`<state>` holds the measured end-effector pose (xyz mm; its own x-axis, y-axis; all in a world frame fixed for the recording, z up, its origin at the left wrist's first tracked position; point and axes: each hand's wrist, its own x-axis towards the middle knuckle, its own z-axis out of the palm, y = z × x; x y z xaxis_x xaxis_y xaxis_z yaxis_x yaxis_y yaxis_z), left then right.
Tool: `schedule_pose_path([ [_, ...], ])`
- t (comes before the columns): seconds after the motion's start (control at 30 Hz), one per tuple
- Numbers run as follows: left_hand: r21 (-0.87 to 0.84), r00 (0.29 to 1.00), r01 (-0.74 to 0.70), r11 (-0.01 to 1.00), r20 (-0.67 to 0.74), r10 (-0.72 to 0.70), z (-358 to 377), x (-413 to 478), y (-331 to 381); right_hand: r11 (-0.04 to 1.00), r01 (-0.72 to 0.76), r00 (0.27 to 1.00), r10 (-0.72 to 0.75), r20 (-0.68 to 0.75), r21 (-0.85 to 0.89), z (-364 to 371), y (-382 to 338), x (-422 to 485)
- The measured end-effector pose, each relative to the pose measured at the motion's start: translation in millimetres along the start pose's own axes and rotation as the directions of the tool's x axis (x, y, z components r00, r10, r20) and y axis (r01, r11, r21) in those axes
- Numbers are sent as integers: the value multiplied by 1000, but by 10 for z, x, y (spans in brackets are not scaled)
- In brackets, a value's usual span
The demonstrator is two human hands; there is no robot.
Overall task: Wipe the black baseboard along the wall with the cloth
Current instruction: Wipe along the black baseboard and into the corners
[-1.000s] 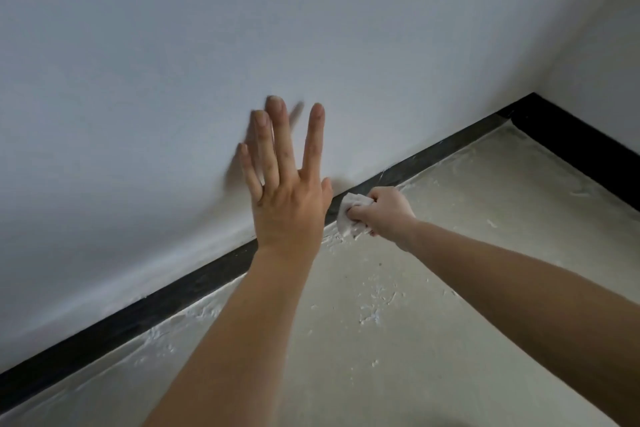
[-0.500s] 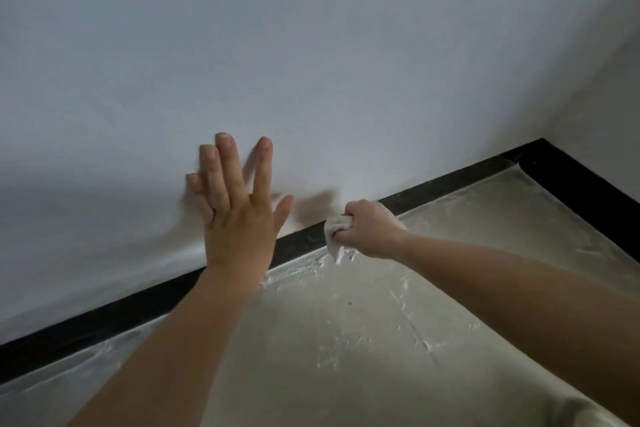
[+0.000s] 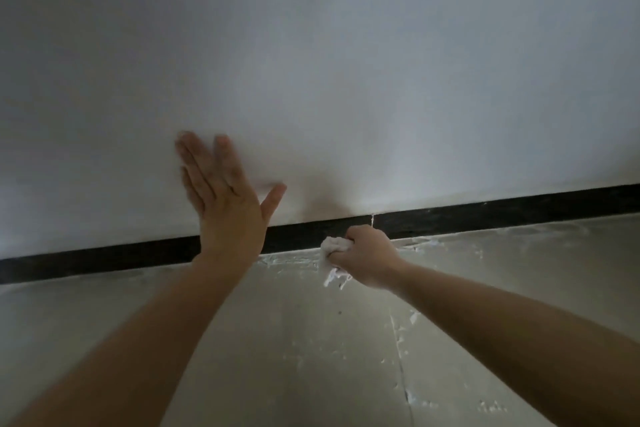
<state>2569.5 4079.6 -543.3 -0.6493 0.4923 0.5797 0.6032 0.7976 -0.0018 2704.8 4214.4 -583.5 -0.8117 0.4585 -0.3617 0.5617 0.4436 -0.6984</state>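
- At the wall's foot, right hand [image 3: 369, 256] is fisted tight around the white cloth [image 3: 333, 248], pressed against the black baseboard [image 3: 485, 217].
- Versus a second ago: cloth has slid left along the strip; room corner no longer in view.
- Left hand [image 3: 230, 210] has shifted left too, fingers spread flat on the wall [image 3: 346, 62], holding nothing.
- Judgement: wipe is progressing leftward; the stretch left of the cloth likely remains.
- Floor [image 3: 311, 340] shows white smears.

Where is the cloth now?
In the head view, the cloth is bunched in the right hand, right of centre, at the lower edge of the baseboard.
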Motion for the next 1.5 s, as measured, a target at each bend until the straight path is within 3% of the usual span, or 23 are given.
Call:
schedule_pose_path([
  [0.2, 6, 988, 100, 995, 121, -100, -266, -80, 265, 989, -33, 998, 23, 67, 145, 355, 104, -30],
  [0.37, 99, 959, -282, 954, 32, 281, -360, 99, 336, 966, -68, 980, 18, 200, 249, 656, 58, -70],
  [0.5, 144, 947, -305, 941, -62, 316, -214, 251, 432, 927, -176, 967, 101, 233, 332, 686, 7, 142],
  [0.6, 134, 949, -279, 951, -110, 294, -91, 268, 471, 835, -254, 965, 188, 181, 488, 662, 12, 253],
  [0.7, 134, 943, -275, 952, -156, 294, -16, 297, 457, 731, -227, 956, 293, 5, 644, 644, 5, 242],
  [0.83, 143, 921, -302, 942, -210, 327, 71, 333, 399, 745, -140, 925, 334, -182, 652, 538, -8, 133],
  [1.0, 123, 904, -318, 940, -260, 340, 111, 369, 380, 769, -119, 899, 352, -261, 628, 364, 119, 89],
  [1.17, 128, 914, -293, 947, -252, 317, 103, 344, 432, 777, -113, 815, 429, -389, 620, 247, 316, 24],
  [1.23, 122, 918, -294, 948, -241, 316, 114, 324, 439, 742, -87, 826, 426, -368, 664, 253, 314, -20],
  [1.37, 64, 920, -301, 951, -242, 308, 131, 316, 440, 799, -174, 909, 356, -218, 576, 587, 161, -102],
  [1.5, 39, 918, -307, 951, -252, 307, 134, 320, 434, 701, -229, 871, 458, -180, 676, 811, -92, 41],
])
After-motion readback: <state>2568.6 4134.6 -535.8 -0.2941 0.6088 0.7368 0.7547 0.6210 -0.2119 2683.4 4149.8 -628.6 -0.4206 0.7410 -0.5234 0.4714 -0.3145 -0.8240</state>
